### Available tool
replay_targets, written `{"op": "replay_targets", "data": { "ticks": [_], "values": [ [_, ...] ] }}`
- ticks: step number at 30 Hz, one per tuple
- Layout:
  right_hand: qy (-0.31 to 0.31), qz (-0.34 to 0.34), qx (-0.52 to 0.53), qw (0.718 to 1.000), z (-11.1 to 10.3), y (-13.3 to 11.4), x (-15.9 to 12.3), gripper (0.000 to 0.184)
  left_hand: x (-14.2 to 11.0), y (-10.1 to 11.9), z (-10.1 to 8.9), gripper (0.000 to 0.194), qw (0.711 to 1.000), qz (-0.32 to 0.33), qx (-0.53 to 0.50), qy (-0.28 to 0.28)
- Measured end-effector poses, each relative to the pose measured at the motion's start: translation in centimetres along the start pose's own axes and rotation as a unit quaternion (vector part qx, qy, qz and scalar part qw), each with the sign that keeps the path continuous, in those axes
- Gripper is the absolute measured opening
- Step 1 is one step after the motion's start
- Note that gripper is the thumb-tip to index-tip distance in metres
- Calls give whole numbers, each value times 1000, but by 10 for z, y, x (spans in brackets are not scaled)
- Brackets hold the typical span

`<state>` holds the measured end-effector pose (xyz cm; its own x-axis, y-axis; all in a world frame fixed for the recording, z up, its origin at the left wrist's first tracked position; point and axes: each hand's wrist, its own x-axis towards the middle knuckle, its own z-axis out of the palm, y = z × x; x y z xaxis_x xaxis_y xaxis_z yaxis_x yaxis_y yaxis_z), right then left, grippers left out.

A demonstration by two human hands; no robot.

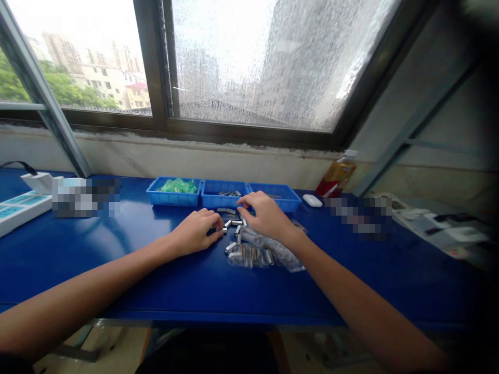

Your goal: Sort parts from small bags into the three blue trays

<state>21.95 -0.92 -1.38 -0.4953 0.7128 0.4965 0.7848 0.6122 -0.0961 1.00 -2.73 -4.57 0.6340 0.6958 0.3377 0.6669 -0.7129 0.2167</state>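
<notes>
The person's left hand (199,231) rests low over the blue table (156,280), its thumb and fingertips curled toward each other at the near-left edge of the small metallic pieces (236,223); whether they are closed on one cannot be told. The right hand (263,215) arches over the far side of those pieces, thumb and index finger bent close together, and it cannot be told whether they meet or pinch anything. The pieces lie loose between the two hands, and more of them sit in a clear plastic bag (280,253) just below the right hand, partly under its wrist. Beyond the hands stand three blue trays: the left tray (173,199) with green material (178,185), the middle tray (224,201) with some small pieces, and the right tray (286,200) behind the right hand.
</notes>
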Motion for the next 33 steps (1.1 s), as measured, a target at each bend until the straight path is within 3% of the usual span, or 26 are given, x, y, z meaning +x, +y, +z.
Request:
{"op": "replay_targets", "data": {
  "ticks": [3,8,11,14,16,18,20,22,24,27,29,31,33],
  "values": [
    [-37,-21,32,999,15,-8,-1,18,-1,-4,-1,20,1000,-13,-13,-9],
    [-82,-16,45,995,33,0,0,9,1,-6,-1,25,998,-35,-50,-2],
    [-57,-7,60,997,32,1,2,9,2,-5,-2,25,996,-56,-70,6],
    [8,15,109,994,26,-3,3,10,3,-4,-4,31,986,-97,-134,16],
    [68,12,129,989,22,-8,2,11,5,-3,-5,41,959,-154,-238,21],
    [108,-27,127,986,20,-16,0,16,6,-3,-6,47,908,-204,-365,34],
    [115,-77,123,983,19,-24,-3,20,7,-4,-6,41,862,-217,-453,63],
    [105,-96,140,980,19,-31,-4,20,7,-5,-6,30,849,-204,-475,109],
    [91,-59,188,976,18,-36,-4,19,6,-7,-8,23,868,-187,-429,166],
    [46,80,323,942,16,-40,-1,26,4,-8,-11,15,930,-104,-272,225],
    [12,167,423,890,16,-40,1,37,2,-7,-13,11,956,-21,-171,237],
    [-2,218,487,846,18,-40,1,34,1,-5,-14,12,965,39,-120,232],
    [15,231,487,842,20,-39,0,25,1,-2,-15,13,969,38,-127,209]
  ]
}}
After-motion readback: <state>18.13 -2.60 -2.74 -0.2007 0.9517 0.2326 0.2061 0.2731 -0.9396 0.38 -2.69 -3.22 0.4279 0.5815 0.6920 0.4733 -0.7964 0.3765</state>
